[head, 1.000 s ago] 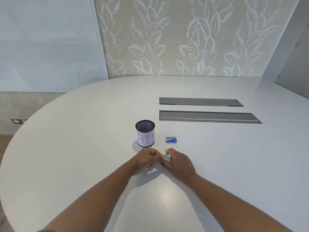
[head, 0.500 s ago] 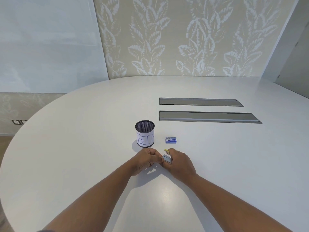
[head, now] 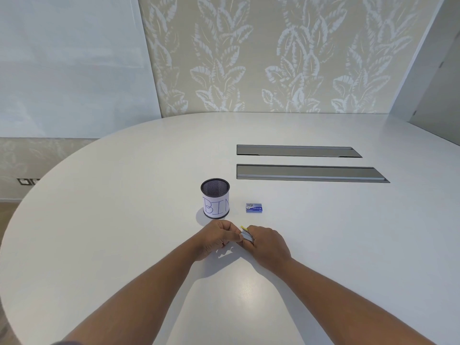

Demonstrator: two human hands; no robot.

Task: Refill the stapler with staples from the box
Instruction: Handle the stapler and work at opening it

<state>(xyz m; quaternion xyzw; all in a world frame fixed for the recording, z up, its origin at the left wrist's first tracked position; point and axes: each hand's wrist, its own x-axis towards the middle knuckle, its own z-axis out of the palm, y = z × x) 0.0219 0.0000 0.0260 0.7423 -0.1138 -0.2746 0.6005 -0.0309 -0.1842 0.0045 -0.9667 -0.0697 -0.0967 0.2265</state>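
A small stapler point(head: 246, 235), grey metal with a yellow tip, is held between both hands just above the white table point(head: 323, 245). My right hand point(head: 267, 244) wraps around its right side and hides most of it. My left hand point(head: 217, 236) has its fingers pinched at the stapler's left end. What it pinches is too small to tell. The blue staple box point(head: 254, 207) lies flat on the table a little beyond my hands, apart from them.
A black mesh cup point(head: 215, 198) with a white label reading "BIN" stands left of the staple box, just beyond my left hand. Two long grey cable hatches point(head: 311, 173) are set in the table farther back on the right.
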